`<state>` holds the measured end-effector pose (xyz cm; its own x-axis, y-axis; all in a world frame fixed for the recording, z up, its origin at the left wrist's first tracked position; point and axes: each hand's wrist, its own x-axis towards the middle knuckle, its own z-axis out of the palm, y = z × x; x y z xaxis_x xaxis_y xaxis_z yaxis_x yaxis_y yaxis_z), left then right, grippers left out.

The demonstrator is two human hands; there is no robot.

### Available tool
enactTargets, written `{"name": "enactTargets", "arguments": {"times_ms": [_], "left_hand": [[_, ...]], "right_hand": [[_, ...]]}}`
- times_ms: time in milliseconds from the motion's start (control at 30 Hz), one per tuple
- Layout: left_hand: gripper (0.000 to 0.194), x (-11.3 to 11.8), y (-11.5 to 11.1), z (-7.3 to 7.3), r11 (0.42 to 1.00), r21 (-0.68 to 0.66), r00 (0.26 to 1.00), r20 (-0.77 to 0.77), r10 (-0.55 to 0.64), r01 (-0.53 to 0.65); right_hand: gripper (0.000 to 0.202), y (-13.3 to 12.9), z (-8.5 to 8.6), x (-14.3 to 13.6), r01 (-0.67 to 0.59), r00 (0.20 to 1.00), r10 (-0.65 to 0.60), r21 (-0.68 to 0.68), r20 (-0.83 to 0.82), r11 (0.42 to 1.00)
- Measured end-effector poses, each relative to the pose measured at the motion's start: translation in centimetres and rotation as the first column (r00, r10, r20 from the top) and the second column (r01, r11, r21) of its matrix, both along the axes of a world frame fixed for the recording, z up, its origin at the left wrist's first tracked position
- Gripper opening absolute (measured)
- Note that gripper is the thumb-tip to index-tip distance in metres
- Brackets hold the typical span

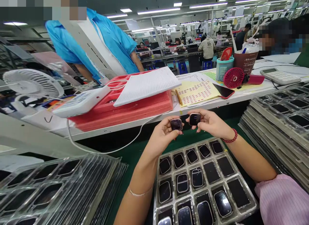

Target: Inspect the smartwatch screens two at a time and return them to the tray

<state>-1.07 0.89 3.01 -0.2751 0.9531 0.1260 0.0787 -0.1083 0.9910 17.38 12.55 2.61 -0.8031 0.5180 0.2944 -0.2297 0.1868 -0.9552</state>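
Note:
My left hand pinches a smartwatch with a dark, rounded-square screen and a pale metal rim. A second, similar smartwatch is gripped between thumb and fingers of my right hand. Both are held side by side, screens towards me, above the far edge of a clear plastic tray. Watch bodies such as this smartwatch lie in many of the tray's compartments. A few compartments at its right side show only a dark bottom, like this compartment. A red bead bracelet circles my right wrist.
Stacked trays stand on the left and the right. Behind my hands runs a white shelf bearing red foam, papers, a phone, a small fan and cups. A loose white cable hangs down. A person in blue stands opposite.

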Motion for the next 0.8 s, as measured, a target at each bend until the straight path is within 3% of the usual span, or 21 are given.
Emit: {"name": "enactTargets", "arguments": {"times_ms": [167,333,533,667,733,800], "left_hand": [[0.04,-0.1,-0.1,-0.2,0.998,0.058,0.999,-0.037,-0.036,0.039],[0.031,-0.4,0.0,-0.4,0.998,0.062,0.995,-0.104,0.003,0.003],[0.048,-0.7,-0.5,0.1,0.999,0.042,0.999,-0.045,-0.017,0.019],[0.058,-1.2,-1.5,1.2,0.991,0.099,0.993,0.061,-0.1,0.094],[0.059,-1.4,-3.0,1.7,0.965,0.176,0.964,0.146,-0.223,0.197],[0.055,-1.5,-5.1,1.9,0.903,0.28,0.896,0.213,-0.389,0.325]], "right_hand": [[0.044,0.1,0.0,0.3,0.023,0.999,-0.026,0.085,0.033,0.996],[0.031,0.0,-0.2,0.1,0.092,0.996,-0.091,0.143,-0.014,0.985],[0.047,0.1,0.1,0.2,0.082,0.995,-0.088,0.113,0.047,0.99],[0.063,0.1,0.7,0.9,-0.05,0.999,0.05,-0.004,-0.01,0.999],[0.068,-0.5,1.1,2.0,-0.182,0.979,0.173,-0.086,-0.109,0.98],[0.065,-1.6,1.3,3.8,-0.305,0.942,0.275,-0.152,-0.194,0.94]]}}
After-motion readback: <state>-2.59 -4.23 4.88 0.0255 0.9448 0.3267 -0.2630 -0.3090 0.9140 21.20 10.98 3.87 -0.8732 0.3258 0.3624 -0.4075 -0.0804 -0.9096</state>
